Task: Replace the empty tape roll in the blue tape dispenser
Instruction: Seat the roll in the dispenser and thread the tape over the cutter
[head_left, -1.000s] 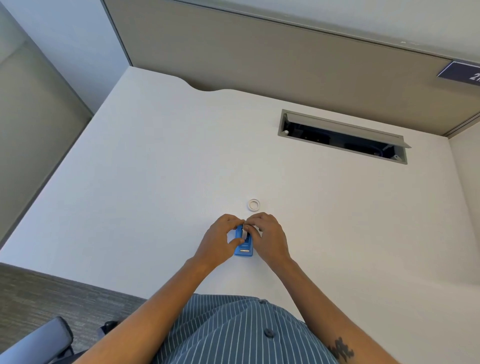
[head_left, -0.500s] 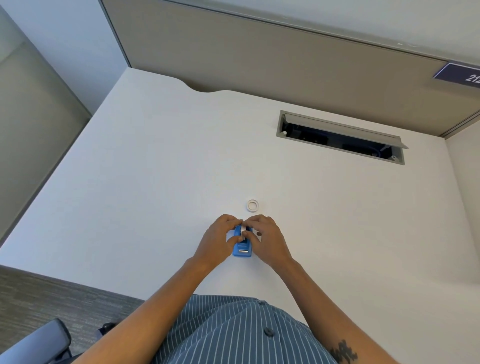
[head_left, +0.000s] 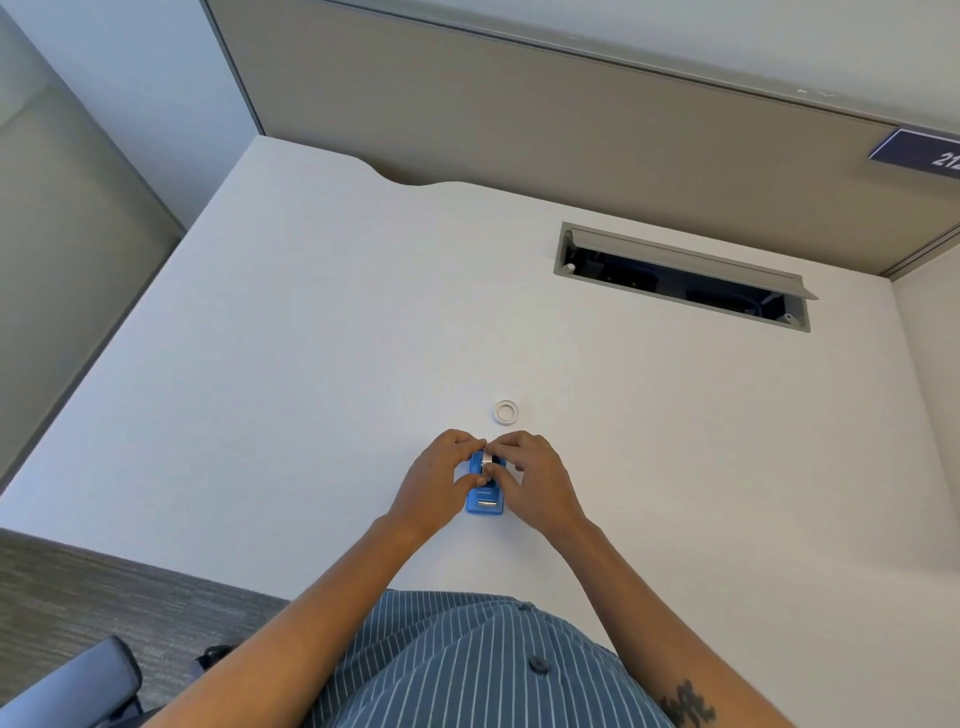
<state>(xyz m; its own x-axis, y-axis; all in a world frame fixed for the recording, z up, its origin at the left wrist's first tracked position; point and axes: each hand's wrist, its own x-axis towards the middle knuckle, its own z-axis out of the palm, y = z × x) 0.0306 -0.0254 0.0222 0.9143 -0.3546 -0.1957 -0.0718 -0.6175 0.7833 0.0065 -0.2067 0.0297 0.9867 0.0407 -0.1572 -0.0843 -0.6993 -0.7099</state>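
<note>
Blue tape dispenser (head_left: 485, 501): on white table (head_left: 311, 364), near front edge, between both hands.
Left hand (head_left: 441, 480): grip closed on dispenser side, steadying.
Right hand (head_left: 530, 480): fingertips pinch roll (head_left: 487, 462) upright in cradle.
White ring (head_left: 506, 412): flat, just beyond.
Advice: keep body pinned; press roll straight down, hub level.

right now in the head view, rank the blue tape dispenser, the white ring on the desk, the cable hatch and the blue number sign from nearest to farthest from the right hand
1. Blue tape dispenser: touching the right hand, between both hands.
2. White ring: lying loose on the desk just beyond the fingertips.
3. Cable hatch: open, farther back and to the right.
4. Blue number sign: on the partition at the far right, farthest.
</note>
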